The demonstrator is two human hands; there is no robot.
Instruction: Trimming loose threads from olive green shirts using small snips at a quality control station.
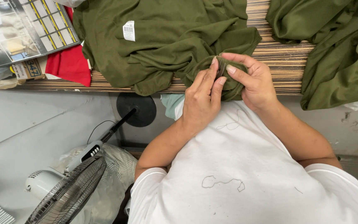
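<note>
An olive green garment lies bunched on a striped wooden table, with a white label on it. Both hands hold a fold of it at the table's near edge, against my white shirt. My left hand pinches the fold from the left, its fingers pointing up. From the right, my right hand grips the same fold with thumb and forefinger. A thin dark strip shows between the fingertips; I cannot tell what it is. Loose threads lie on my shirt.
A second heap of olive cloth hangs over the table's right end. Red fabric and a printed calendar sheet lie at the table's left. Below the table, a pedestal fan lies tilted on the floor.
</note>
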